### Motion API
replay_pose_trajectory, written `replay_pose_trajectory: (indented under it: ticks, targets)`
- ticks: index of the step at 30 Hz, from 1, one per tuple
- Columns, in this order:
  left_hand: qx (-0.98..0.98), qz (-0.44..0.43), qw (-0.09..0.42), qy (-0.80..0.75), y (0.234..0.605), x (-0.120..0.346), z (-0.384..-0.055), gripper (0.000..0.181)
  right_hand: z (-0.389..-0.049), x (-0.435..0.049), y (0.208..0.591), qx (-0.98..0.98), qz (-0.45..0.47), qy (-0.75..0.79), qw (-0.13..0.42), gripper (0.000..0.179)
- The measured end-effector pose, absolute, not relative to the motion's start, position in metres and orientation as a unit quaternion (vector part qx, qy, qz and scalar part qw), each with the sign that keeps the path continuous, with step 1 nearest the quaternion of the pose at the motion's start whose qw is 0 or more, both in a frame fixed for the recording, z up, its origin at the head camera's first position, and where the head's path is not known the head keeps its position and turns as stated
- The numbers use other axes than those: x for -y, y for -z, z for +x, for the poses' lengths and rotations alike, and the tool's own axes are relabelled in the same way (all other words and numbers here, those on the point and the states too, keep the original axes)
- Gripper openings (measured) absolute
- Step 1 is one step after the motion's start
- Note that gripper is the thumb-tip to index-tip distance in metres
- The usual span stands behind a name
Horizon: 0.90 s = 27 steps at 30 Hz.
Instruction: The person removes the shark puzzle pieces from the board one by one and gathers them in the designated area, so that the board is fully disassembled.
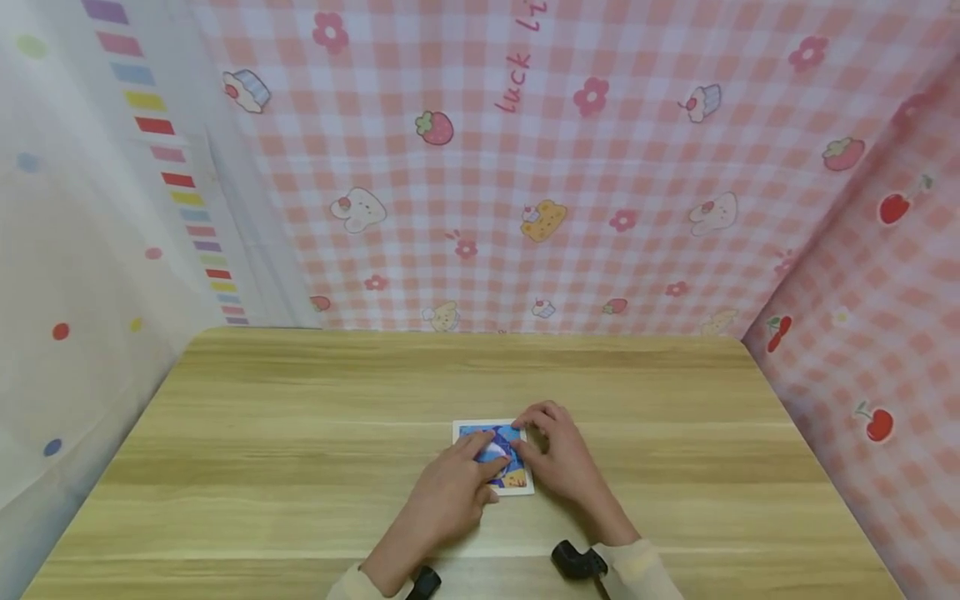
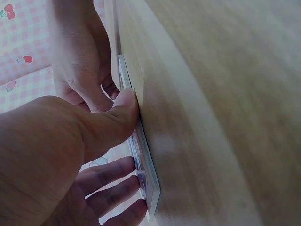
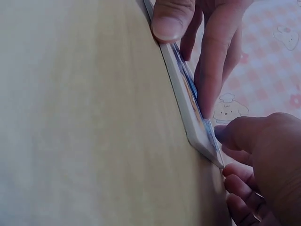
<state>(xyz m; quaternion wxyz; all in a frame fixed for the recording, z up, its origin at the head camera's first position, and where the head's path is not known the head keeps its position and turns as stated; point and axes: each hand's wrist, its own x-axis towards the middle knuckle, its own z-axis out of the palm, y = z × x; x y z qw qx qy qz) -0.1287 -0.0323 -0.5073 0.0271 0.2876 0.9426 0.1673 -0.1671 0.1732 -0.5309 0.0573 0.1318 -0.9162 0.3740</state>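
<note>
A small square picture board (image 1: 516,479) with a white border and a blue, purple and yellow picture lies flat on the wooden table. My left hand (image 1: 452,490) reaches over it from the left, its fingertips touching the picture. In the left wrist view, the thumb of my left hand (image 2: 56,136) lies along the board's near edge. My right hand (image 1: 561,454) is at the right side, with bent fingers and thumb touching the board's border and picture. Seen from the right wrist, my right hand (image 3: 277,155) is at one corner of the board (image 3: 186,110). Fingers cover part of the picture.
The wooden table (image 1: 300,433) extends around the board on all sides. Behind it hangs a pink checked cloth (image 1: 480,183), with a white dotted cloth (image 1: 75,275) on the left. Dark wrist mounts (image 1: 577,560) show near the sleeves.
</note>
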Motion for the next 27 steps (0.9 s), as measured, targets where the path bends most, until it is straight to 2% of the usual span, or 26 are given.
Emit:
replay_pose_trajectory:
  ticks: [3, 11, 27]
  targets:
    - [-0.943, 0.284, 0.031, -0.168, 0.5068, 0.0331, -0.1291, 0.045, -0.1679, -0.1729, 0.5292, 0.921, 0.130, -0.363, 0.063, 0.017]
    - [-0.943, 0.284, 0.040, -0.167, 0.5060, 0.0337, -0.1287, 0.045, -0.1665, -0.1729, 0.5256, 0.935, 0.130, -0.321, 0.076, 0.014]
    - [-0.945, 0.276, 0.047, -0.167, 0.5033, 0.0323, -0.1274, 0.046, -0.1671, -0.1698, 0.5257, 0.931, 0.115, -0.340, 0.059, 0.018]
